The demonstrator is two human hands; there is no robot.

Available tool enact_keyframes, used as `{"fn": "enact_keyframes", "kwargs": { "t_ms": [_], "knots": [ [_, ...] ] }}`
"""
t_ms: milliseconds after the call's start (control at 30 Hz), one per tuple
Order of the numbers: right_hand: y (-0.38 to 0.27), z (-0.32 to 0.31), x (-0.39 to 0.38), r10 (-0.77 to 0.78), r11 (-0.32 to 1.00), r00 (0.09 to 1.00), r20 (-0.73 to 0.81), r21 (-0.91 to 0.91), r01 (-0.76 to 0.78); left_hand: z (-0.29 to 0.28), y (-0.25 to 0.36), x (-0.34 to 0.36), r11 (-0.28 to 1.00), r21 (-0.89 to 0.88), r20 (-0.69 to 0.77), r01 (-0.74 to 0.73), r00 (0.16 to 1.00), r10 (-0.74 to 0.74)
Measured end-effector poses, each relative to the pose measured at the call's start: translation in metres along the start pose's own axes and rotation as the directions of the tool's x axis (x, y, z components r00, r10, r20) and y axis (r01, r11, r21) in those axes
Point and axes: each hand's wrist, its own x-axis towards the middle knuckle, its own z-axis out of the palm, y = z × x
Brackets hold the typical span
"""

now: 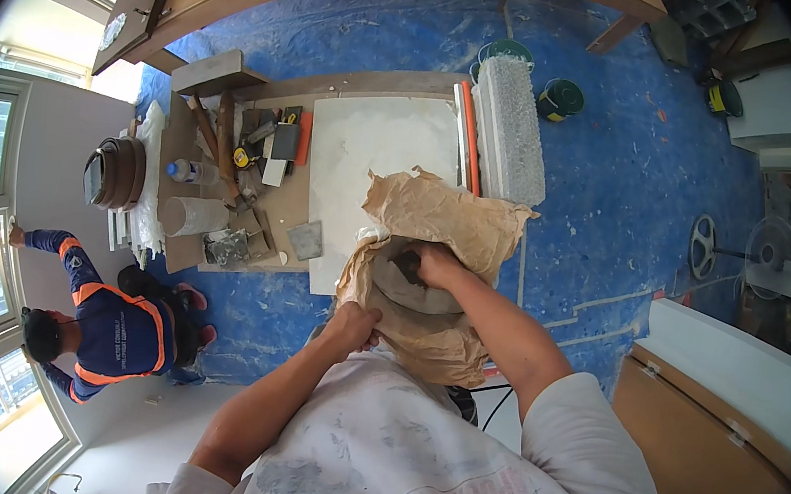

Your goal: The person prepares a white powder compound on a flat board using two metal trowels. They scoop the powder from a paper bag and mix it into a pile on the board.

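Observation:
A large crumpled brown paper bag (473, 222) stands open in front of my body, with grey-white powder (419, 294) inside. My left hand (354, 329) is closed on the bag's near left edge. Inside the mouth of the bag is my right hand (431, 263), its fingers curled and partly hidden; a dark patch shows beside them, and what they hold I cannot make out. Just beyond the bag lies a pale flat board (379, 141) on a low work table.
Left on the table are a tape measure (243, 157), a plastic bottle (192, 172) and wooden pieces. White foam blocks (512, 128) with an orange strip flank the board. Green buckets (561, 98) stand on blue floor sheeting (641, 178). A co-worker (124, 327) is by the windows at left.

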Motion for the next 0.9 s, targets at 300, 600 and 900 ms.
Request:
{"fn": "enact_keyframes", "kwargs": {
  "t_ms": [300, 600, 900],
  "knots": [
    [0.002, 0.021, 0.003, -0.063, 0.981, 0.997, -0.049, 0.182, 0.071, 0.003, -0.003, 0.007, 0.999, -0.037, 0.007, -0.024, 1.000, 0.024],
    [0.017, 0.028, 0.021, 0.053, 0.948, 0.978, 0.203, 0.297, -0.113, 0.008, 0.003, 0.005, 0.998, -0.049, -0.010, -0.029, 1.000, 0.028],
    [0.010, 0.027, 0.020, 0.033, 0.951, 0.961, 0.274, 0.287, -0.114, 0.005, 0.013, -0.005, 1.000, -0.007, -0.024, -0.014, 1.000, 0.014]
  ]
}}
